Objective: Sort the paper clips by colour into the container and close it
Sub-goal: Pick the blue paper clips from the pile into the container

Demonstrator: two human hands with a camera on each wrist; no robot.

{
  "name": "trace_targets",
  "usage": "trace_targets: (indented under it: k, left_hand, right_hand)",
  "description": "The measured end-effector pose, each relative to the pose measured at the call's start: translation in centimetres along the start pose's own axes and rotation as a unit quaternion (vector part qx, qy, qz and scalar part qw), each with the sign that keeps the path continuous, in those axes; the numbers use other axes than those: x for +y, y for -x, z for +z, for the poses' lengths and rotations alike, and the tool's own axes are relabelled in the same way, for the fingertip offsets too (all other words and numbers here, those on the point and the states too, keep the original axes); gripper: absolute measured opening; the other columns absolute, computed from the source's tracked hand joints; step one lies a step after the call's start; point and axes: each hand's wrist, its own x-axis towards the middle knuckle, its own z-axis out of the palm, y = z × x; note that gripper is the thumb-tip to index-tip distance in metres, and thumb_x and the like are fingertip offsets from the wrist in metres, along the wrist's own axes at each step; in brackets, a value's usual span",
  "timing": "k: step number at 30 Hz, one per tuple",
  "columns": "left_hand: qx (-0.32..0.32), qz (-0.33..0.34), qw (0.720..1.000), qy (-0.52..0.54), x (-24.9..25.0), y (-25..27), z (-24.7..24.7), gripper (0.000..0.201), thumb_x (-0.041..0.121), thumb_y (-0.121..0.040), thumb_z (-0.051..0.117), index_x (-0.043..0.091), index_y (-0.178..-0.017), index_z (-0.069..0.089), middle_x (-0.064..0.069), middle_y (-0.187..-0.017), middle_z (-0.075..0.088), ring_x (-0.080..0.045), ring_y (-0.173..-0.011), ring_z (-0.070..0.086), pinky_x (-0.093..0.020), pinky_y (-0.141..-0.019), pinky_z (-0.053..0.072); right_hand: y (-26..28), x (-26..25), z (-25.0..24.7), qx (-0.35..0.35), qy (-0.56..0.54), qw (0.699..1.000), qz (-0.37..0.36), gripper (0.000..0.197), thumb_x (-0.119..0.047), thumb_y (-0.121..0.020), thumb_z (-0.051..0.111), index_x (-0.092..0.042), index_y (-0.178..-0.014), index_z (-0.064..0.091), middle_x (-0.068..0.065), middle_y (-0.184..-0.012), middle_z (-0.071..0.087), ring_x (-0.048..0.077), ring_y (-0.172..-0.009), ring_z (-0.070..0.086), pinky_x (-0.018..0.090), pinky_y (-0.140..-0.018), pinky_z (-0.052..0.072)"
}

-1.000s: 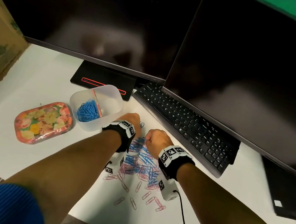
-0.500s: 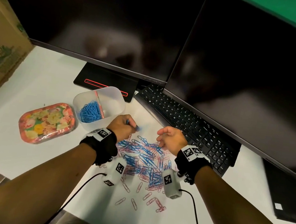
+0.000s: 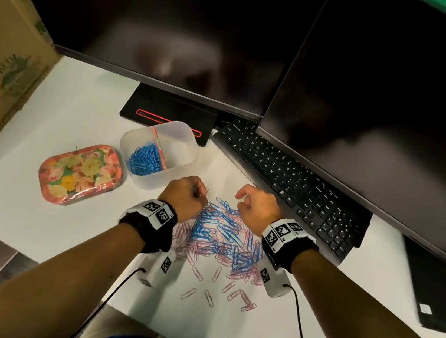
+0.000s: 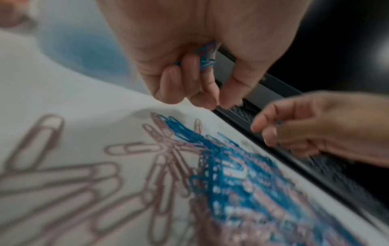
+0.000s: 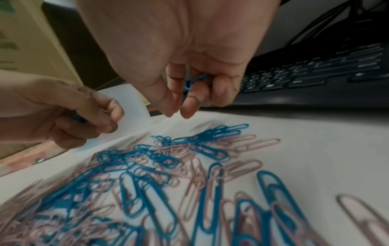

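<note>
Both hands curl round blue clips: left hand [image 3: 184,196] holds several, right hand [image 3: 259,210] one. Blue sorting is underway; the next move likely calls for carrying them to the container [image 3: 189,136], upper left of the pile [image 3: 221,234].

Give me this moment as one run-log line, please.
left hand holds blue clips | right hand holds blue clip | container: blue only | mixed pile on desk | floral lid off

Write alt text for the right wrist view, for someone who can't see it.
The right hand hangs palm-down over a mixed pile of blue and pink wire paper clips on a white table, holding one blue paper clip in its curled fingers. The left hand reaches in from the left edge, and a black keyboard sits behind.
</note>
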Motion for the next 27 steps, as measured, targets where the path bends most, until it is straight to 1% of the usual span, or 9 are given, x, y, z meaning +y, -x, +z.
trace_targets:
  k: [4, 8, 11, 14, 18, 21, 23, 25, 27]
  left_hand:
    - [-0.066, 0.019, 0.987, -0.146, 0.3, 0.4, 0.4, 0.013, 0.028, -0.072, 0.074, 0.02, -0.075, 0.065, -0.001, -0.081, 0.069, -0.021, -0.083, 0.065, -0.027, -0.073, 0.053]
    - [-0.137, -0.015, 0.939, -0.314, 0.9, 0.8, 0.9, 0.043, 0.05, -0.067, 0.075, 0.017, -0.092, 0.065, -0.003, -0.094, 0.066, -0.022, -0.087, 0.063, -0.028, -0.072, 0.052]
    - [-0.141, -0.022, 0.928, -0.345, 0.8, 1.1, 1.4, 0.043, 0.043, -0.07, 0.075, 0.014, -0.099, 0.063, -0.006, -0.099, 0.067, -0.025, -0.09, 0.065, -0.029, -0.073, 0.052]
    - [-0.133, -0.017, 0.93, -0.343, 0.9, 1.3, 1.7, 0.027, 0.026, -0.078, 0.069, 0.012, -0.1, 0.065, -0.009, -0.102, 0.068, -0.027, -0.092, 0.066, -0.029, -0.073, 0.052]
    - [-0.126, -0.012, 0.957, -0.263, 1.1, 1.1, 1.0, 0.006, 0.023, -0.076, 0.065, 0.019, -0.081, 0.066, -0.002, -0.092, 0.07, -0.022, -0.086, 0.065, -0.027, -0.073, 0.052]
    - [-0.11, -0.004, 0.982, -0.152, 1.0, 1.1, 0.0, 0.011, 0.022, -0.073, 0.069, 0.023, -0.065, 0.061, 0.006, -0.077, 0.067, -0.014, -0.076, 0.061, -0.019, -0.065, 0.042]
    - [-0.088, -0.01, 0.995, -0.05, 1.1, 1.3, -0.6, 0.016, 0.019, -0.071, 0.075, 0.019, -0.062, 0.061, 0.006, -0.067, 0.064, -0.012, -0.067, 0.058, -0.02, -0.061, 0.041]
    - [-0.08, -0.028, 0.995, 0.048, 1.2, 1.4, -1.2, 0.02, 0.016, -0.07, 0.081, 0.015, -0.063, 0.062, 0.008, -0.057, 0.061, -0.007, -0.056, 0.053, -0.019, -0.058, 0.04]
    - [-0.081, -0.057, 0.986, 0.134, 1.3, 1.5, -1.7, 0.02, 0.01, -0.071, 0.082, 0.012, -0.069, 0.062, 0.011, -0.048, 0.058, -0.003, -0.044, 0.047, -0.017, -0.05, 0.036]
  right_hand:
    - [0.0, -0.7, 0.8, 0.002, 0.006, 1.0, -0.004, 0.014, -0.023, -0.088, 0.062, -0.028, -0.1, 0.065, -0.003, -0.088, 0.06, 0.022, -0.082, 0.063, 0.034, -0.075, 0.057]
    - [-0.9, -1.4, 2.0, -0.001, 0.04, 0.999, -0.001, 0.022, -0.028, -0.088, 0.063, -0.03, -0.109, 0.064, 0.001, -0.11, 0.061, 0.023, -0.094, 0.062, 0.035, -0.082, 0.056]
    - [-1.5, -1.8, 2.4, -0.01, 0.078, 0.997, 0.006, 0.027, -0.031, -0.089, 0.062, -0.028, -0.116, 0.061, 0.002, -0.12, 0.057, 0.025, -0.104, 0.061, 0.036, -0.088, 0.053]
    - [-1.6, -2.3, 2.4, -0.006, 0.105, 0.994, 0.003, 0.015, -0.027, -0.093, 0.057, -0.023, -0.105, 0.065, 0.002, -0.119, 0.055, 0.025, -0.102, 0.06, 0.033, -0.085, 0.052]
    - [-1.8, -2.2, 2.2, 0.001, 0.029, 0.999, 0.025, 0.014, -0.022, -0.089, 0.059, -0.026, -0.078, 0.067, 0.001, -0.099, 0.067, 0.022, -0.088, 0.064, 0.032, -0.076, 0.057]
    - [-1.8, -1.5, 1.4, 0.021, -0.082, 0.996, 0.043, 0.01, -0.024, -0.085, 0.066, -0.022, -0.083, 0.076, -0.003, -0.08, 0.072, 0.014, -0.072, 0.064, 0.016, -0.062, 0.051]
    - [-1.7, -1.2, 0.8, 0.021, -0.132, 0.99, 0.045, 0.009, -0.026, -0.083, 0.07, -0.022, -0.085, 0.078, -0.006, -0.076, 0.071, 0.013, -0.071, 0.063, 0.013, -0.056, 0.044]
    - [-2.0, -0.9, 0.3, 0.008, -0.202, 0.978, 0.056, 0.006, -0.024, -0.08, 0.072, -0.023, -0.081, 0.078, -0.008, -0.077, 0.073, 0.012, -0.075, 0.067, 0.014, -0.061, 0.045]
    - [-2.1, -0.7, -0.2, -0.005, -0.273, 0.96, 0.07, 0.01, -0.014, -0.081, 0.069, -0.019, -0.078, 0.077, -0.009, -0.07, 0.071, 0.002, -0.061, 0.062, 0.008, -0.055, 0.042]
